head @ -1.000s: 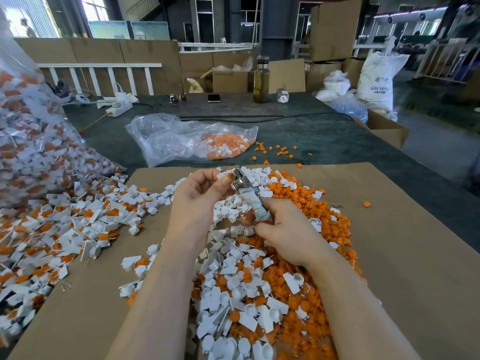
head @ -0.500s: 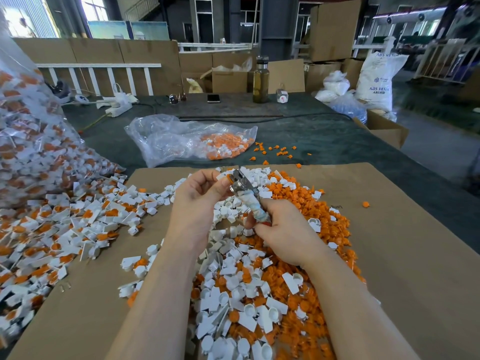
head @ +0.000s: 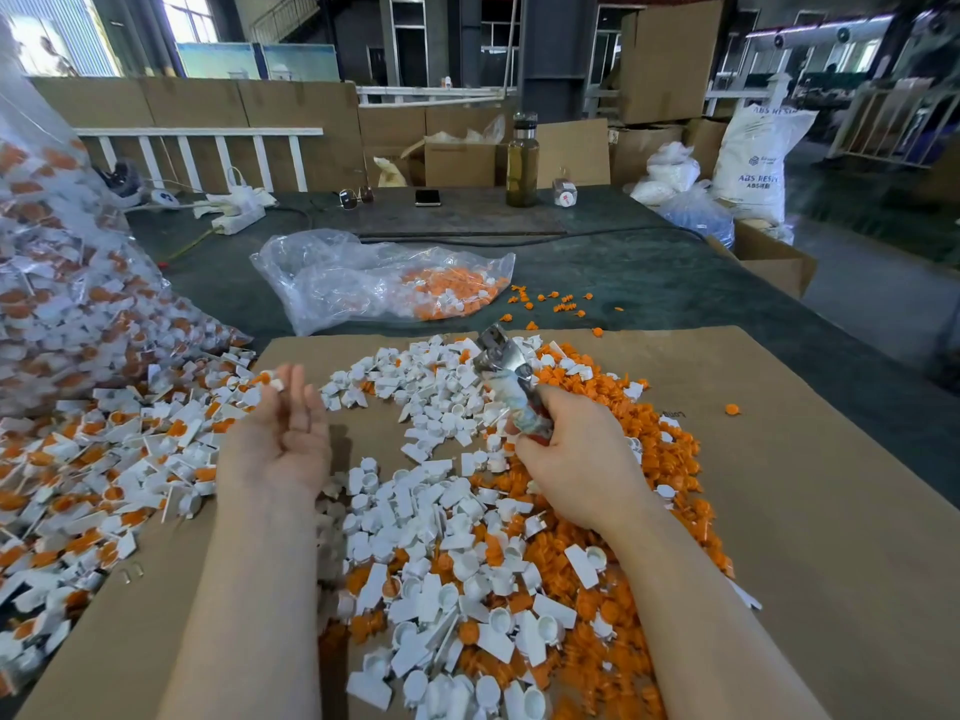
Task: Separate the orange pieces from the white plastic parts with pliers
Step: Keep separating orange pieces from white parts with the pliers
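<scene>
Left hand (head: 280, 439) has swung away from the pliers (head: 506, 379) since the earlier frames, where it was up against the tool's nose holding a part. Now it's out to the left, palm up, fingers (head: 297, 392) straight and close together, pointing away from the body toward the mixed pile (head: 104, 459) spilling out of the big bag (head: 62, 283). A small white bit (head: 275, 385) sits right at the fingertips, can't tell if it's touching them or just lying on the heap.

Right hand (head: 576, 449) is curled tight round the pliers' handles, wrist bent, tool tilted up and away with the metal head over the white parts (head: 441, 511). Whether the nose is pinching anything, too small to say.

Orange pieces (head: 670, 459) are heaped on the right side of the cardboard (head: 831, 511), white ones in the middle between the forearms. More orange in the smaller bag (head: 379, 278) farther back on the table (head: 649, 283), with a few scattered loose beside it.
</scene>
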`<state>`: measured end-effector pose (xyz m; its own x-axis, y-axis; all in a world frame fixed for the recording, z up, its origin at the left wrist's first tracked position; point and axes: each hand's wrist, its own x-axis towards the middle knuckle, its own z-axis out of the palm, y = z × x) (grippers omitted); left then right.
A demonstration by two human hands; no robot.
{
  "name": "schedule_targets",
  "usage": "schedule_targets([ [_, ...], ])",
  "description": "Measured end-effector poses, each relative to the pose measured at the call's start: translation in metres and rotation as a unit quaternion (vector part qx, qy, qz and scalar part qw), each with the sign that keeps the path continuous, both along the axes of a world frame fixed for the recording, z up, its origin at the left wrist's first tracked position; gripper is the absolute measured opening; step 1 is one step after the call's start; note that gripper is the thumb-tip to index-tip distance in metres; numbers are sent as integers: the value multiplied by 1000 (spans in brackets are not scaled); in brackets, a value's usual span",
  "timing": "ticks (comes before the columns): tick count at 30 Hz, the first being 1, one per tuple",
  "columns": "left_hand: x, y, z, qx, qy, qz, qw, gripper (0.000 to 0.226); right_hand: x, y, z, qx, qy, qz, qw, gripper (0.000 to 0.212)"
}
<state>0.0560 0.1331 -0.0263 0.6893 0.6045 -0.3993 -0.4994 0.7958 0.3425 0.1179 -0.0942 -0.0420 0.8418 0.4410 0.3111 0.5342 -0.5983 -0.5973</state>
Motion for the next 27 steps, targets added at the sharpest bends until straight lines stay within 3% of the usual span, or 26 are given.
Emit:
schedule_targets([
  [6, -7, 9, -3, -83, -79, 94, 989, 22, 3, 0, -2, -20, -8, -22, 1000, 5],
  [11, -9, 11, -5, -120, -107, 133, 978, 19, 5, -2, -4, -3, -21, -44, 999, 5],
  [14, -8, 7, -3, -54, -59, 93, 992, 11, 6, -2, -4, 13, -11, -55, 998, 4],
  [16, -5, 0, 0, 90, 47, 29, 994, 15, 7, -2, -3, 21, -8, -64, 998, 4],
  [17, -4, -5, 3, 196, 114, -13, 974, 16, 7, -2, -3, 25, -8, -66, 997, 6],
  [18, -2, -12, 6, 313, 176, -57, 932, 15, 7, -2, -2, 28, -8, -66, 997, 6],
  [21, 0, -40, 11, 598, 240, -188, 742, 7, 7, -2, -1, 25, -12, -65, 997, 8],
  [24, 5, -62, 8, 724, 242, -301, 572, 7, 6, -3, -1, 19, -23, -68, 997, 13],
  [27, 8, -68, 3, 782, 281, -328, 448, 7, 6, -2, 0, 15, -23, -70, 997, 16],
])
